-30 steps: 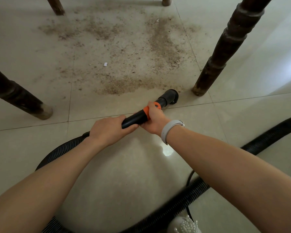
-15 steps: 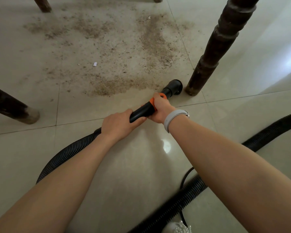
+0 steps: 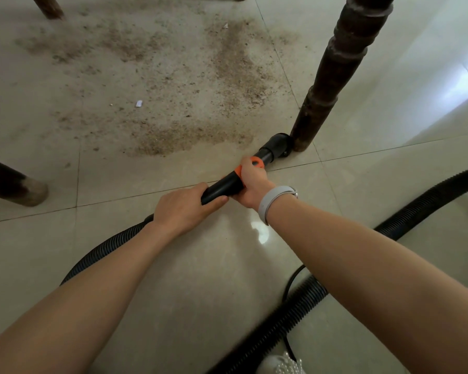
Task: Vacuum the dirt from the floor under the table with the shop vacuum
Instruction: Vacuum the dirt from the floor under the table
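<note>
Right now, by label:
Left hand: the left hand (image 3: 183, 209) is curled round the rear end of the black wand (image 3: 222, 188), where the wand meets the ribbed hose; fingers wrap over the top, thumb along the near side.
Right hand: the right hand (image 3: 251, 184) grips the wand further forward, fingers closed round the orange collar (image 3: 256, 163); a pale grey wristband (image 3: 274, 199) sits on that wrist.
Wand: it lies low and slanted, running from the hands up and to the right.
Nozzle: the round black nozzle (image 3: 277, 144) is down at the floor, right against the foot of the near right table leg (image 3: 335, 71); I cannot tell whether they touch.
Dirt: a wide patch of brown grit (image 3: 189, 85) spreads over the tiles beyond the nozzle, thickest in a band just to its left and in a streak running away from the camera; a small white scrap (image 3: 139, 103) lies in it.
Hose: the black ribbed hose (image 3: 295, 314) leaves the left hand, loops back toward the camera, and swings out to the right edge.
Cord: a thin black cord (image 3: 292, 279) lies beside the hose.
Other legs: a dark leg (image 3: 14, 184) at the left, another (image 3: 49, 6) at the top left.
Floor: glossy pale tile floor (image 3: 200, 279) with a bright glare spot near the right wrist.
</note>
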Action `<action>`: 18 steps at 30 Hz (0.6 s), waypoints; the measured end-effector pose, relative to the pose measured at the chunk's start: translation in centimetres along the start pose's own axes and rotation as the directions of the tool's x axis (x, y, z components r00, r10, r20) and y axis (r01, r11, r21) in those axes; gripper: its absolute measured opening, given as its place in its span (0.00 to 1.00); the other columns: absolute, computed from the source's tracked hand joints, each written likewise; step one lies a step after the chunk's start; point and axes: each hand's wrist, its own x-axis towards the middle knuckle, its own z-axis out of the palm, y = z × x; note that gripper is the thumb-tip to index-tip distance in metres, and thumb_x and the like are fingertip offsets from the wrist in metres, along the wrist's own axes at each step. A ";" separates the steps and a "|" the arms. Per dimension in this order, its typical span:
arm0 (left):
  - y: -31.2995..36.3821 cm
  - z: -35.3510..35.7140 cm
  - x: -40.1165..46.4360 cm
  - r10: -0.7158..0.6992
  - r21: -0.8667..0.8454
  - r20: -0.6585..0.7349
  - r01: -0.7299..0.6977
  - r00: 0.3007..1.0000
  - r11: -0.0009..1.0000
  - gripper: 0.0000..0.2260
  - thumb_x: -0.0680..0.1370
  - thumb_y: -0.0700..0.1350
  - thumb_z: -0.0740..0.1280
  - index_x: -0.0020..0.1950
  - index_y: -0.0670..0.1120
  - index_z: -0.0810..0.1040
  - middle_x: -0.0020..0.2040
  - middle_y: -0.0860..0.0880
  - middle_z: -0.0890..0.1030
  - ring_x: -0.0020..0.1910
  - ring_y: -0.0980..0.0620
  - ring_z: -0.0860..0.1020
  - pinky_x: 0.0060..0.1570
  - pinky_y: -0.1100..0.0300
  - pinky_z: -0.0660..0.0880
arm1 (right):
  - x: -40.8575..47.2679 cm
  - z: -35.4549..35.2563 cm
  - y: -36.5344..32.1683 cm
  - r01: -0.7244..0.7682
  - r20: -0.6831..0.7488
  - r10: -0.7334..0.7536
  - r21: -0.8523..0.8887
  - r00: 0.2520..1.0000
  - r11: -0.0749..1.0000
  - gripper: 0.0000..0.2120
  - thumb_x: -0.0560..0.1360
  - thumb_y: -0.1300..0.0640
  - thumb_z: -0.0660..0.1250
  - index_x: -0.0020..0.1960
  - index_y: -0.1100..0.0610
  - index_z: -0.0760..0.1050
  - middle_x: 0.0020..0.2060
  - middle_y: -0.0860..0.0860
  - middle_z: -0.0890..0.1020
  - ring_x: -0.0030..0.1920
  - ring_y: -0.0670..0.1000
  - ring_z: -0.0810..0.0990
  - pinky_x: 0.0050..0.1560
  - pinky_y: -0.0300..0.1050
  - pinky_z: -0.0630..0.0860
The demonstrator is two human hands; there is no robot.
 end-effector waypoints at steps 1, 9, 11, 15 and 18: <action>-0.2 0.0 -0.3 0.008 0.014 0.011 -0.008 1.000 1.000 0.21 0.75 0.67 0.54 0.49 0.52 0.72 0.36 0.54 0.76 0.35 0.52 0.74 0.31 0.59 0.64 | -0.1 -0.2 0.5 0.004 0.008 -0.004 0.019 1.000 1.000 0.11 0.79 0.49 0.60 0.51 0.57 0.66 0.47 0.57 0.76 0.52 0.60 0.79 0.56 0.60 0.77; 1.3 0.9 -0.8 0.105 0.076 0.053 -0.109 0.993 0.991 0.19 0.76 0.68 0.54 0.50 0.53 0.70 0.33 0.55 0.71 0.35 0.52 0.73 0.32 0.58 0.63 | -1.1 -3.2 1.7 0.009 -0.026 -0.005 0.154 1.000 0.988 0.11 0.79 0.52 0.60 0.56 0.58 0.64 0.40 0.56 0.76 0.37 0.54 0.80 0.40 0.52 0.78; 2.1 1.1 -0.6 0.127 0.089 0.045 -0.131 0.991 0.987 0.20 0.75 0.68 0.54 0.51 0.53 0.70 0.33 0.55 0.72 0.36 0.52 0.73 0.34 0.58 0.64 | -1.2 -4.1 1.4 -0.006 -0.063 0.017 0.173 0.998 0.985 0.13 0.78 0.52 0.61 0.58 0.57 0.63 0.40 0.56 0.77 0.38 0.54 0.80 0.41 0.52 0.78; 4.4 1.2 0.5 0.181 0.099 0.014 -0.182 0.983 0.978 0.21 0.75 0.68 0.55 0.52 0.53 0.71 0.40 0.54 0.77 0.40 0.50 0.76 0.35 0.57 0.64 | -1.2 -5.8 -0.3 0.029 -0.128 -0.005 0.189 0.992 0.982 0.12 0.78 0.51 0.62 0.55 0.56 0.63 0.39 0.56 0.78 0.38 0.54 0.81 0.46 0.53 0.79; 6.5 1.4 1.6 0.256 0.143 -0.031 -0.249 0.966 0.958 0.19 0.77 0.64 0.56 0.55 0.51 0.71 0.47 0.51 0.80 0.46 0.48 0.78 0.38 0.57 0.66 | -0.8 -7.6 -2.3 0.073 -0.180 -0.038 0.192 0.983 0.979 0.15 0.77 0.50 0.63 0.59 0.56 0.64 0.39 0.55 0.78 0.36 0.53 0.81 0.36 0.49 0.78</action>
